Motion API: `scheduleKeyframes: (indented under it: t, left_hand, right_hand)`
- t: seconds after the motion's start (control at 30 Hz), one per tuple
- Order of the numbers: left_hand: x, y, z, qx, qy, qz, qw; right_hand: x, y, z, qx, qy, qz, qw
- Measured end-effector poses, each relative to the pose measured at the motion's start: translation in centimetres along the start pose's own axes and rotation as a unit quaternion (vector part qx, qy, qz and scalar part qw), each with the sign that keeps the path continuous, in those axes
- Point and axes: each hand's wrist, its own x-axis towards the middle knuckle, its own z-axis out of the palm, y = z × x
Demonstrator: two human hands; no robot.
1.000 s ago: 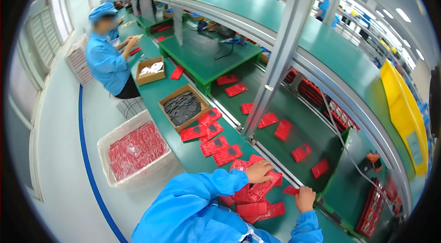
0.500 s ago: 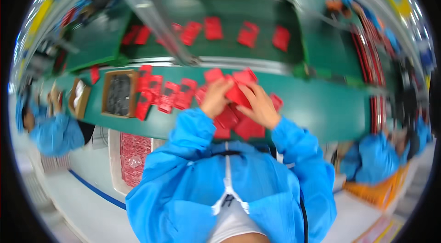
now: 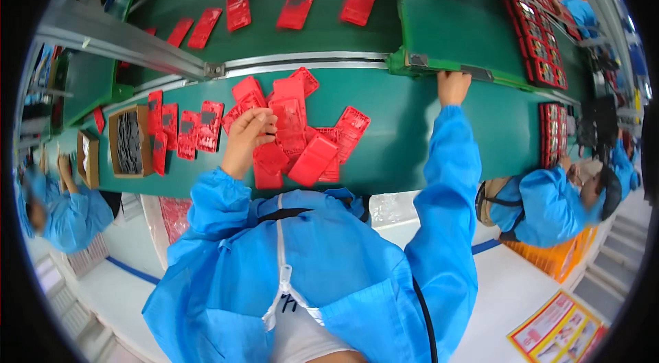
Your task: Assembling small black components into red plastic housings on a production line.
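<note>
Right hand [image 3: 453, 86] is now resting at the green edge [image 3: 398, 62] of a platform [image 3: 453, 27], well apart from the pile [image 3: 292, 131]; half a second ago both hands were working over that pile. Left hand [image 3: 252, 135] is now hanging at the pile's left side.

Near: blue jacket [image 3: 329, 246] is filling the lower view. Red shells are making up the pile, lying on the green desk [image 3: 391, 136] in front of the body, overlapping at mixed angles. Left grip: thumb and fingertips are bending close together; cannot tell whether anything is being pinched, or whether the hand is touching the shells below. Right grip: fingers are curling at the edge and partly hiding; cannot tell whether they are clamping it.

Left of the pile, a row [image 3: 209, 128] of shells is lying flat, several showing dark patches. Just beyond it a box [image 3: 145, 136] is holding dark sheets [image 3: 128, 143]; a smaller box [image 3: 93, 160] is standing farther left.

Farther: a metal rail [image 3: 309, 59] is running along the desk's back. Behind it, spaced shells [image 3: 296, 9] are lying on a lower green surface [image 3: 343, 33]. Red trays [image 3: 542, 40] are standing at far right. Co-workers in blue are sitting at right [image 3: 559, 205] and left [image 3: 72, 219].
</note>
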Motion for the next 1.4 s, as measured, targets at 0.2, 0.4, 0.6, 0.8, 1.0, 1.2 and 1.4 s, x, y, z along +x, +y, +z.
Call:
scheduleKeyframes:
  t: [0.2, 0.4, 0.6, 0.8, 1.0, 1.2, 1.4]
  left_hand:
    - [0.8, -0.3, -2.6, 0.308, 0.127, 0.171, 0.927]
    - [4.8, -0.6, 2.5, 0.587, 0.117, 0.257, 0.759]
    - [5.1, -0.2, 6.4, 0.686, 0.066, 0.186, 0.7]
    - [4.5, -1.3, 4.9, 0.637, 0.046, 0.201, 0.742]
    - [4.2, -1.4, 3.9, 0.597, 0.067, 0.219, 0.769]
    - [4.9, 0.2, 1.5, 0.498, 0.119, 0.293, 0.808]
    - [5.7, -0.3, -4.8, 0.512, 0.18, 0.26, 0.799]
  right_hand:
    - [3.3, 3.0, 5.5, 0.015, -0.021, -0.052, 0.998]
    - [-11.7, -6.9, -6.3, 0.184, -0.017, -0.357, 0.915]
    - [-12.4, -13.1, -7.2, 0.042, -0.23, -0.604, 0.762]
    - [-10.0, -10.7, -8.4, 0.023, -0.3, -0.512, 0.804]
    - [-8.8, -14.9, -10.6, 0.255, -0.282, -0.184, 0.906]
    - [3.2, -22.4, -1.7, 0.146, -0.053, 0.063, 0.986]
    - [5.1, -19.3, 3.6, 0.129, -0.003, -0.064, 0.99]
